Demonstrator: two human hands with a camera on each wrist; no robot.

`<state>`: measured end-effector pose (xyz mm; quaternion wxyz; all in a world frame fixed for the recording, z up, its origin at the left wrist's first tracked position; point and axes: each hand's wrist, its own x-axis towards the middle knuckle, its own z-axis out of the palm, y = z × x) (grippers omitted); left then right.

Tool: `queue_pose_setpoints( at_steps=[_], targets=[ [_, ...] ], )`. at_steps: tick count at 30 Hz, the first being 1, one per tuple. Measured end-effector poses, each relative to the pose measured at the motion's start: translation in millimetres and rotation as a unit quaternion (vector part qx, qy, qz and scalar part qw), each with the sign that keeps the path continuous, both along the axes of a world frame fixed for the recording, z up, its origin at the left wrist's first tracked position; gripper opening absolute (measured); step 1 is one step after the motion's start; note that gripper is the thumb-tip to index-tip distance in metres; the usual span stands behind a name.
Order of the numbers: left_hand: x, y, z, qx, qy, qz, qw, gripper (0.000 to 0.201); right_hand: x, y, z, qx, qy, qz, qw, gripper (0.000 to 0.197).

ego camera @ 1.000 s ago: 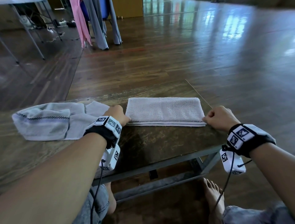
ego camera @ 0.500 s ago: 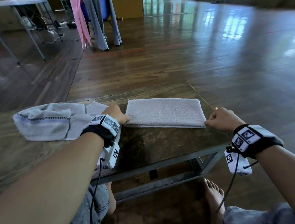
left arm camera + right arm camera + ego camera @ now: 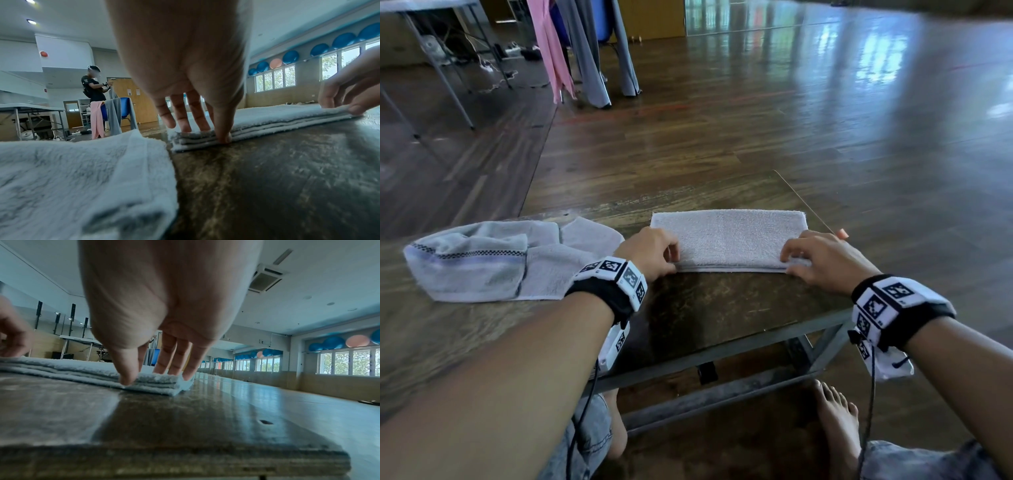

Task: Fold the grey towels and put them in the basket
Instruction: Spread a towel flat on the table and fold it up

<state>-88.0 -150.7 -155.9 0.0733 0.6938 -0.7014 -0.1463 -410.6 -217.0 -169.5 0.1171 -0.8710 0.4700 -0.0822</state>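
A grey towel, folded into a long flat strip of several layers, lies on the wooden table. My left hand holds its left end, with fingers on top and the thumb against the layered near edge. My right hand pinches the right end the same way, thumb at the edge and fingers on top. The same towel stretches away in the right wrist view. A second grey towel with a checked stripe lies crumpled to the left. No basket is in view.
The table's right edge runs just beyond my right hand. My bare feet are under the table frame. Across the wooden floor stand a chair draped with pink and grey cloths, a folding table and another person.
Both hands have moved inward from just outside the towel's ends onto its near corners, with fingers now spread on top. The towel lies flat in the same place.
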Motion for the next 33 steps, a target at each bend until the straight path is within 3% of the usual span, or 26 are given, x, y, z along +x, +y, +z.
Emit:
queue_pose_setpoints(
  at_steps=[6,11,20,24,28,31,33],
  targets=[
    [-1.0,-2.4,1.4,-0.011,-0.006,-0.005,1.000,0.005,4.6,-0.6,1.8,-0.009,-0.008,-0.026,1.000,0.012],
    [4.9,-4.4,11.4,-0.044,0.058,-0.008,0.997,0.003,0.9,-2.1,10.3,-0.041,-0.080,-0.030,0.995,0.007],
    [2.8,1.5,21.1,-0.053,0.084,-0.017,0.995,0.000,-2.4,-0.3,10.6,-0.045,-0.050,-0.032,0.997,0.008],
    [-0.3,1.0,20.2,-0.035,0.072,-0.012,0.997,0.005,-2.2,0.6,15.0,-0.064,-0.068,-0.038,0.995,0.009],
    [-7.7,3.1,8.0,0.045,0.043,-0.050,0.997,0.010,-2.2,4.0,9.9,-0.047,0.025,0.000,0.999,0.009],
    [-13.6,1.6,1.1,0.032,0.053,-0.064,0.996,0.027,3.9,6.3,6.9,-0.040,0.005,0.020,0.999,0.019],
    [-19.7,0.4,-2.7,0.030,0.028,-0.076,0.996,0.025,9.9,8.2,4.0,-0.001,0.005,0.059,0.998,0.029]
  ],
)
